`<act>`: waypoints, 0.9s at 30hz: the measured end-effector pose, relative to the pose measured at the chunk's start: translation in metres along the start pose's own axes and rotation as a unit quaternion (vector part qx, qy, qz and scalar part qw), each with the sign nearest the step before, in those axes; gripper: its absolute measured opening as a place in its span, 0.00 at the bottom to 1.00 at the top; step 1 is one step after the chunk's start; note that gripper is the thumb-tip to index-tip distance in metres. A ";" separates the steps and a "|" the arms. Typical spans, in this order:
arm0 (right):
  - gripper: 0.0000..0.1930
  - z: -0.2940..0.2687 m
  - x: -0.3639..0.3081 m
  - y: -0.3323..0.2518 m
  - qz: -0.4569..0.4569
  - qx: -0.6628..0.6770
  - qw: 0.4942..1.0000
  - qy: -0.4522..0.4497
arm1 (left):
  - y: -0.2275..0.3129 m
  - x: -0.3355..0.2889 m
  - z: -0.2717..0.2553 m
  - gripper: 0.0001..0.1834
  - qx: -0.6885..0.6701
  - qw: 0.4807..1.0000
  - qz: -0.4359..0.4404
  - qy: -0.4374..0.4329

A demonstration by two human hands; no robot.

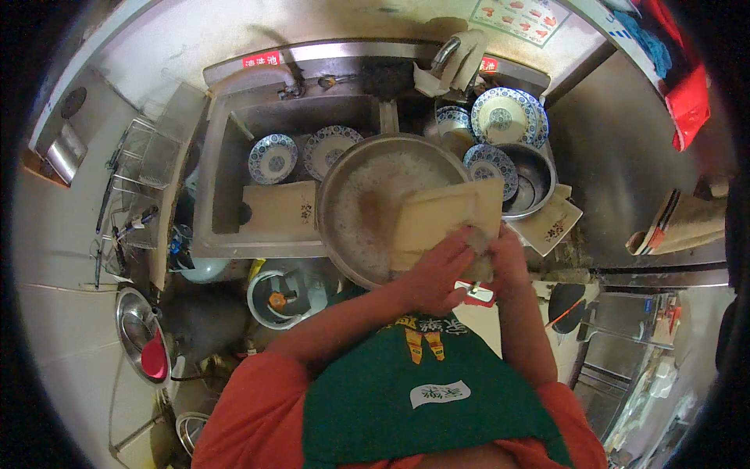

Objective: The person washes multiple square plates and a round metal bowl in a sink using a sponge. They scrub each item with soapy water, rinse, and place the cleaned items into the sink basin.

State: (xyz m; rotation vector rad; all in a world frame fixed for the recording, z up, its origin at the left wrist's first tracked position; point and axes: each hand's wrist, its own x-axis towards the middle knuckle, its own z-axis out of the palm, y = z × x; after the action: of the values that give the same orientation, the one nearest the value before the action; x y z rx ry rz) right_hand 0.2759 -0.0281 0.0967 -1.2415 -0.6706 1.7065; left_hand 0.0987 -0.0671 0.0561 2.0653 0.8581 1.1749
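A cream rectangular plate (437, 213) is tilted over a large round metal basin (332, 234) of cloudy, sudsy water. My right hand (509, 262) grips the plate by its right side. Against the plate's face my left hand (447, 270) is closed around a small grey scouring pad (476, 239), partly hidden by the fingers. Right of the basin, a blue-patterned round plate (491, 168) leans in a metal pot (535, 184). Behind it stand larger patterned plates (504, 117). Another cream rectangular plate (553, 223) lies beneath the pot.
The left sink (215, 195) holds two patterned plates (273, 159) and a cream rectangular plate (280, 211). A faucet (291, 84) rises behind it; a cloth (461, 66) hangs over another. Wire racks (144, 160) stand left, a gas cylinder (285, 301) below, a folded cloth (680, 223) right.
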 end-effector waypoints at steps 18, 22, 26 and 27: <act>0.35 -0.027 -0.016 0.013 -0.072 -0.047 0.996 -0.022 | -0.140 -0.006 0.046 0.09 -0.084 0.851 -0.460 0.239; 0.35 -0.019 -0.006 0.019 -0.078 0.006 0.997 0.010 | -0.067 -0.019 0.070 0.13 0.071 0.917 -0.305 0.246; 0.35 -0.011 -0.007 0.019 -0.070 -0.001 0.994 0.079 | -0.048 -0.012 0.057 0.21 0.085 0.930 -0.345 0.094; 0.36 -0.010 -0.009 0.017 -0.064 -0.006 0.994 0.085 | -0.050 -0.013 0.050 0.23 0.132 0.920 -0.364 0.060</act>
State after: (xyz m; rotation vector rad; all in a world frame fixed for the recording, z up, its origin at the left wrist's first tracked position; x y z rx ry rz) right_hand 0.2806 -0.0445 0.0830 -1.3068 -0.6435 1.4766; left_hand 0.1259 -0.0561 -0.0101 1.6113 1.7306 0.7946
